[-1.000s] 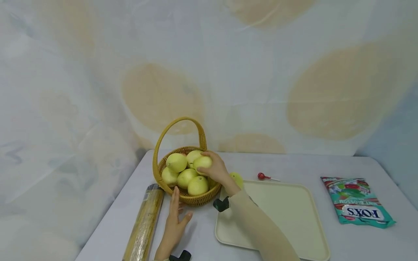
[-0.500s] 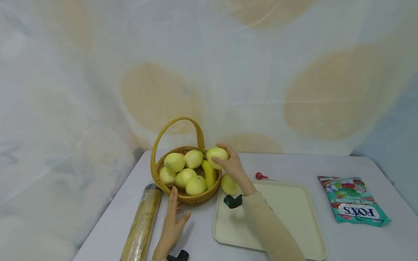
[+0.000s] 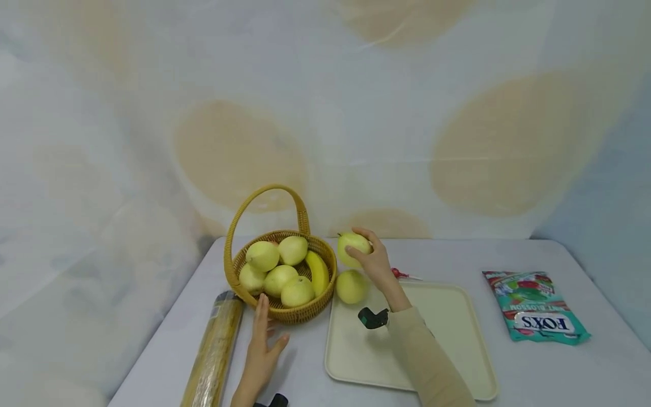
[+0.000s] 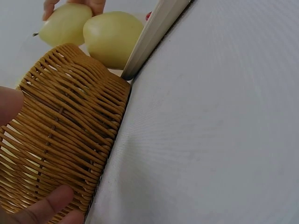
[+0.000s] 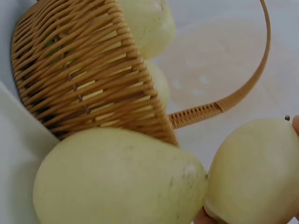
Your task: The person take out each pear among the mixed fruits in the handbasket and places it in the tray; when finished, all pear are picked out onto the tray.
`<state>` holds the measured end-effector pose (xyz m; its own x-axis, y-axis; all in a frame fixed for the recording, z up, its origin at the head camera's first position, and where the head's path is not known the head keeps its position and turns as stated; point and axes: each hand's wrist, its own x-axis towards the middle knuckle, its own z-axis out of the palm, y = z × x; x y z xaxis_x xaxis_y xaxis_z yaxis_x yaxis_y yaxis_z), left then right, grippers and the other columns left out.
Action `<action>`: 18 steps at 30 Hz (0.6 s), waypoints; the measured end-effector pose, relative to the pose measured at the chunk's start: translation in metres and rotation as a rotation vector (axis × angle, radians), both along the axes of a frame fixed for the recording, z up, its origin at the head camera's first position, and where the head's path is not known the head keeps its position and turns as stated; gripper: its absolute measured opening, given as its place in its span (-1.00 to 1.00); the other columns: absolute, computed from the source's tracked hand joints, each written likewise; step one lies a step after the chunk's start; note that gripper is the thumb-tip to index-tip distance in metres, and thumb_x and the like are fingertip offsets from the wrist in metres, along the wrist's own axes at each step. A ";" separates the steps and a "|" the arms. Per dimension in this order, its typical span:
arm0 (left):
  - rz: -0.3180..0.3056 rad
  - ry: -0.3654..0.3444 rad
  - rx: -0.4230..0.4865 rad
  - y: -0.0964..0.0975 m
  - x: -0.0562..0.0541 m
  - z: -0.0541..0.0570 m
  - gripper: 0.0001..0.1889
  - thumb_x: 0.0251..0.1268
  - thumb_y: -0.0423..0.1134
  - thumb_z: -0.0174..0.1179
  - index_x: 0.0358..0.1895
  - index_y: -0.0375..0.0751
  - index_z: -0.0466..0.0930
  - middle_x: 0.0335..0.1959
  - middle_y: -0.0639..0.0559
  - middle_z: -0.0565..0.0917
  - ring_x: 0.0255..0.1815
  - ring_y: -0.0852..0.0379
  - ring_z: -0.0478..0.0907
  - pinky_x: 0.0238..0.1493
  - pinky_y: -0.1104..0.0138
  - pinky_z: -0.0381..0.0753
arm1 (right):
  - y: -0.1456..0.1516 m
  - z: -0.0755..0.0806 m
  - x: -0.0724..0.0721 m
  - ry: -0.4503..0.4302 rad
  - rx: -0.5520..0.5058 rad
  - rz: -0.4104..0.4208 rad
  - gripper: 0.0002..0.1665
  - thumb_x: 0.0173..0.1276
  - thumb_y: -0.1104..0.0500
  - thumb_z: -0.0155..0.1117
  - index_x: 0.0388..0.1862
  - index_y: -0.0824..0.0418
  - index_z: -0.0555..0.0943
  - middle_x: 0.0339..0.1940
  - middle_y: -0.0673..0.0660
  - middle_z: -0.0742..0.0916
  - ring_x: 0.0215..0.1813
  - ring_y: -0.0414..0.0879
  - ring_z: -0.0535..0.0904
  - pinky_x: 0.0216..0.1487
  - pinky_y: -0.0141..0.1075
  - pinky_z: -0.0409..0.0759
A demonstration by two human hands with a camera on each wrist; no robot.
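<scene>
My right hand [image 3: 377, 262] grips a yellow-green pear [image 3: 351, 249] to the right of the wicker basket [image 3: 305, 312], its stem pointing up and left. Just below that pear, a second pear [image 3: 352, 287] sits at the tray's back left corner, beside the basket. Several more pears [image 3: 281, 280] and a banana [image 3: 318, 273] lie inside the basket, with a bit of something red behind them. At the basket's front left, my left hand [image 3: 261, 353] has its fingers extended, fingertips right at the rim. In the left wrist view its fingers [image 4: 49, 205] lie against the woven side.
A cream tray [image 3: 442, 339] lies right of the basket. Behind it is a red lollipop [image 3: 399, 273]. A teal Fox's candy bag [image 3: 536, 308] rests at the right. Along the left lies a long plastic-wrapped yellowish roll [image 3: 212, 350].
My right hand has lifted a pear out of the basket and carried it right, past the rim. The banana has come into view. My left hand stays by the basket.
</scene>
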<state>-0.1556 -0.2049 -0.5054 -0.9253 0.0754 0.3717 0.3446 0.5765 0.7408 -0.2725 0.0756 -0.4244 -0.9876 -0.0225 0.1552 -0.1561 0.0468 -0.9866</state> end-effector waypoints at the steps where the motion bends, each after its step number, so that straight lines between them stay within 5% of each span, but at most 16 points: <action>1: -0.005 0.000 0.003 0.000 0.000 0.001 -0.07 0.26 -0.37 0.23 0.57 -0.18 -0.20 0.58 -0.30 -0.15 0.20 -0.27 0.46 0.03 -0.11 0.54 | 0.002 -0.002 0.000 -0.004 -0.001 -0.009 -0.36 0.33 0.18 0.27 0.38 0.05 0.37 0.43 0.16 0.37 0.21 0.10 0.44 0.05 -0.23 0.53; 9: -0.022 0.010 0.005 -0.001 -0.001 0.003 -0.05 0.23 -0.38 0.25 0.58 -0.16 -0.19 0.58 -0.28 -0.15 0.18 -0.21 0.48 0.02 -0.07 0.54 | 0.018 -0.020 0.000 -0.047 0.007 -0.080 -0.37 0.34 0.14 0.26 0.39 0.07 0.38 0.41 0.15 0.37 0.26 0.07 0.38 0.15 -0.14 0.45; 18: 0.001 -0.007 -0.008 -0.001 0.001 0.001 -0.09 0.27 -0.37 0.21 0.57 -0.20 -0.19 0.59 -0.27 -0.16 0.18 -0.23 0.47 0.03 -0.07 0.53 | 0.030 -0.039 0.008 -0.081 0.004 -0.084 -0.38 0.38 0.15 0.19 0.40 0.12 0.32 0.30 0.18 0.43 0.18 0.04 0.38 0.04 -0.27 0.46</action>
<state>-0.1544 -0.2063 -0.5048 -0.9280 0.0777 0.3643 0.3388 0.5830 0.7385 -0.2649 0.1051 -0.4633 -0.9954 0.0600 0.0745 -0.0709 0.0601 -0.9957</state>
